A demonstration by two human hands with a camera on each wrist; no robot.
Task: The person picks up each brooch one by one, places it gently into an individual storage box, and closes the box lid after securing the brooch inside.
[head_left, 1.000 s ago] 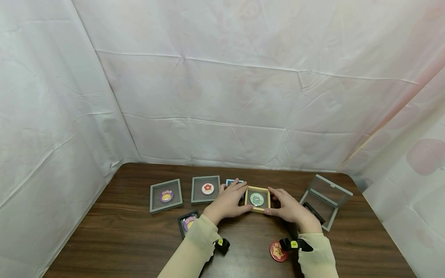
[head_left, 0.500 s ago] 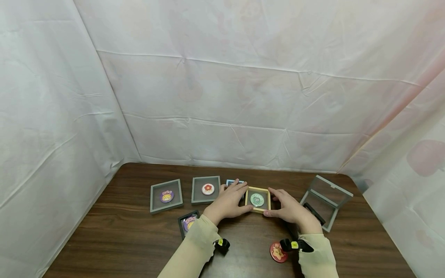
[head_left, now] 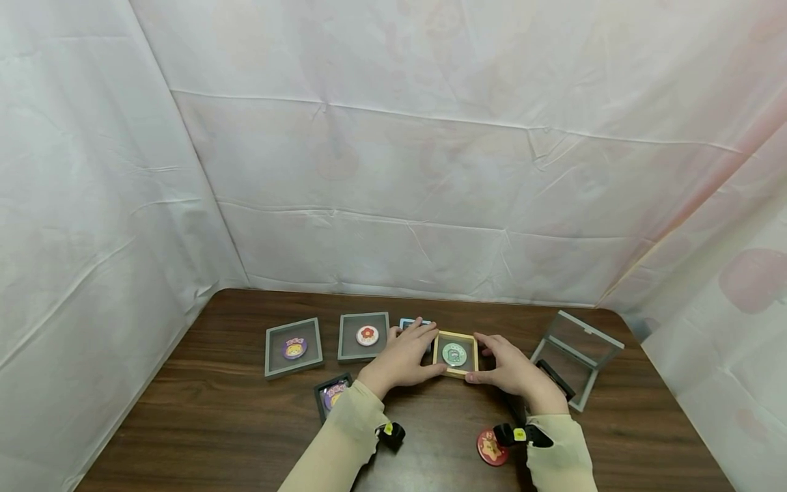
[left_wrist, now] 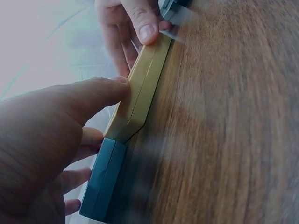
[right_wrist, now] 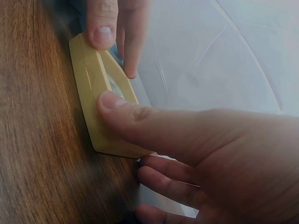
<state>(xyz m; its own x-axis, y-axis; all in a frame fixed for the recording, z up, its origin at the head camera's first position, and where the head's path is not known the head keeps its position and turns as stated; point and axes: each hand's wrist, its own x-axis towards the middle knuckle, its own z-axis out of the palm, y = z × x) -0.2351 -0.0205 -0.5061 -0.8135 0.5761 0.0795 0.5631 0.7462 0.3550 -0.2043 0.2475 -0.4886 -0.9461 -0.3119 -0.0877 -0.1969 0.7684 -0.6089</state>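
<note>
A yellow square display frame [head_left: 456,372] with a round green badge [head_left: 454,354] in it lies on the table between both hands. My left hand [head_left: 402,359] holds its left side, thumb on the near edge in the left wrist view. Its other fingers reach over a blue frame [left_wrist: 103,179] that stands against the yellow one and is mostly hidden in the head view. My right hand [head_left: 510,365] grips the right side, with the thumb [right_wrist: 114,100] on the near edge and the fingers bent along the side. The yellow frame appears closed and flat on the wood.
Two grey frames with badges [head_left: 295,348] [head_left: 367,335] lie to the left. A black frame [head_left: 333,394] sits partly behind the left sleeve. An opened grey frame [head_left: 584,355] stands at right, a black piece [head_left: 556,379] by it. A red badge [head_left: 492,447] lies near the right wrist.
Almost nothing differs. Both hands stay on the yellow frame; the right thumb has shifted very slightly left along the near edge.
</note>
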